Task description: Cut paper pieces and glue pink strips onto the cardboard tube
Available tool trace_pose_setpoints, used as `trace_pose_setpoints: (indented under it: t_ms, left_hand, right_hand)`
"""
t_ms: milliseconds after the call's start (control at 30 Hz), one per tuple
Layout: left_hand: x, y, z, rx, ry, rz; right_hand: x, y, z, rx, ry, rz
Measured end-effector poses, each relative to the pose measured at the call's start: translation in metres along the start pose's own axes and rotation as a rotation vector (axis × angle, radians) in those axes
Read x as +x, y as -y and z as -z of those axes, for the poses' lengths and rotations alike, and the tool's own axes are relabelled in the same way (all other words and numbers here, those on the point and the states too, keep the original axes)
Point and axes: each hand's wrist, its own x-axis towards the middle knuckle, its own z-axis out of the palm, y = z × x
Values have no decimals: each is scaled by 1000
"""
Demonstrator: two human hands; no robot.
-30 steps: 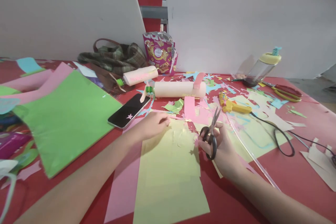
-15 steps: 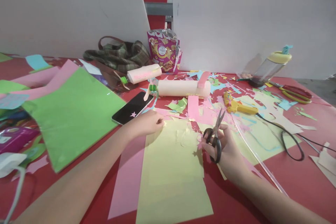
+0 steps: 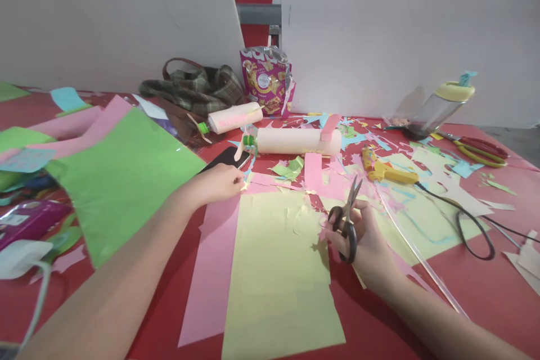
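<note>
At the yellow paper's point(image 3: 278, 270) right edge, my right hand point(image 3: 365, 244) grips black scissors point(image 3: 346, 216) through the handles, blades nearly closed, long axis pointing toward one o'clock. My left hand point(image 3: 215, 183) pinches a small yellow star point(image 3: 244, 185) beside the phone point(image 3: 225, 157).

A single head-worn camera looks forward and down across the red table point(image 3: 485, 292), close above it. Both forearms enter from the bottom edge. The far white wall point(image 3: 400, 34) seems fairly near.
</note>
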Motion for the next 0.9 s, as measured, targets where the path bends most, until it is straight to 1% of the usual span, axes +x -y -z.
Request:
trace_pose_setpoints:
  t_ms: [133,233,333,400,533,633,700,733,833,900]
  left_hand:
    - [1,-7,-3,-57,-64,-34]
    - [2,-17,-5,-103,-68,-41]
    - [2,-25,-7,-67,-53,-9]
    - [2,-27,-9,-26,-62,11]
    - [3,-25,-12,73,-109,76]
    - [2,-25,-10,107,-132,87]
    - [-1,-27,-7,88,-113,58]
    - [-3,-30,-5,64,-83,22]
    - [-11,-39,-1,-19,66,-123]
    - [-15,-45,-1,-48,124,-214]
  right_hand:
    - [0,1,-2,5,4,3]
    - [0,1,-2,11,7,3]
    - [0,1,-2,6,7,3]
    - [-1,1,-2,1,9,1]
    - [-1,0,-2,-15,5,7]
    - [0,0,-2,-16,5,13]
    - [-1,1,-3,-13,9,11]
    - [-1,2,-3,-13,12,8]
    - [-2,4,-3,-11,20,5]
    - [-2,3,-2,-10,20,1]
